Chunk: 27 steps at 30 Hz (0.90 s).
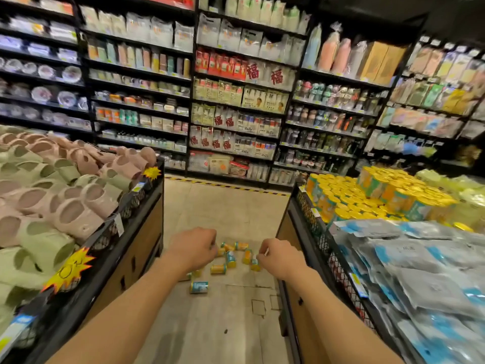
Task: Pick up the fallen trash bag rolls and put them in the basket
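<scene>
The trash bag rolls (231, 258) are short, stubby cylinders wrapped in yellow-orange and teal labels, most lying on their sides on the pale tiled floor (223, 211) of a shop aisle. About ten can be counted in a loose scatter, though some are partly covered by the hands, so the exact number is uncertain. One roll (199, 287) lies apart from the cluster, on the near side of it, showing a mostly teal and white label. Both bare arms reach forward over the floor. The left hand (194, 249) is just left of the cluster, its fingers curled downward at the edge of the rolls; whether it grips one cannot be told. The right hand (282, 256) is just right of the cluster, fingers also curled, with a roll right at its fingertips; a grip cannot be confirmed there either. Right of the rolls stands a black wire-sided display bin (309, 214) stacked with many more of the same yellow-topped rolls and, nearer, grey and blue packets (420, 271). Left of the rolls a second bin (123, 227) holds pink and green slippers (65, 195). Beyond the rolls, tall shelves (236, 101) of goods fill the back wall.
</scene>
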### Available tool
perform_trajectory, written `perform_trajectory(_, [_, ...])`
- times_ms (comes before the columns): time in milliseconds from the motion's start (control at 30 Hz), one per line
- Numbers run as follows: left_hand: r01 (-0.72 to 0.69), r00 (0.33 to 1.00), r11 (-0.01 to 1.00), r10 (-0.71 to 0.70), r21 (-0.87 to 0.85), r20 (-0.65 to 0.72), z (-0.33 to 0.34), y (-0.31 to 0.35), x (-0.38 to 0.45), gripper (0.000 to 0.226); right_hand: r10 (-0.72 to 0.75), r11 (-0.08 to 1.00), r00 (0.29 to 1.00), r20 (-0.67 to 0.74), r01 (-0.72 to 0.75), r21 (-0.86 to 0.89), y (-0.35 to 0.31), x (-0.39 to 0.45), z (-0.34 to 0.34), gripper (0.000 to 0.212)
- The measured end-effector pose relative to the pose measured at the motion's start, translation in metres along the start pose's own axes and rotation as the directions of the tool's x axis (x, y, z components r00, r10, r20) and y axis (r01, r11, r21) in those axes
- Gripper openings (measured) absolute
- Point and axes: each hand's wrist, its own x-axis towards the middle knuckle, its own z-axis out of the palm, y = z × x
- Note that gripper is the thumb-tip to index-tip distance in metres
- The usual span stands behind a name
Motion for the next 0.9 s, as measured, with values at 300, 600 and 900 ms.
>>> perform_trajectory(300, [-0.039,0.995,0.999,0.035,0.035,0.095,0.042,-0.014,0.100,0.027,0.055,0.998,0.998,0.024,-0.055,0.011,0.037,0.109,-0.001,0.026])
perform_trajectory(600, [0.031,0.981,0.995,-0.048,0.095,0.187,0.077,-0.013,0.203,0.029,-0.012,0.999,0.998,0.068,0.009,0.041,0.081,0.249,0.018,0.026])
perform_trajectory(900, [0.127,0.946,0.985,-0.156,0.118,0.284,0.101,-0.022,0.315,0.031,-0.111,0.992,0.979,0.169,0.099,0.079,0.112,0.383,0.015,0.024])
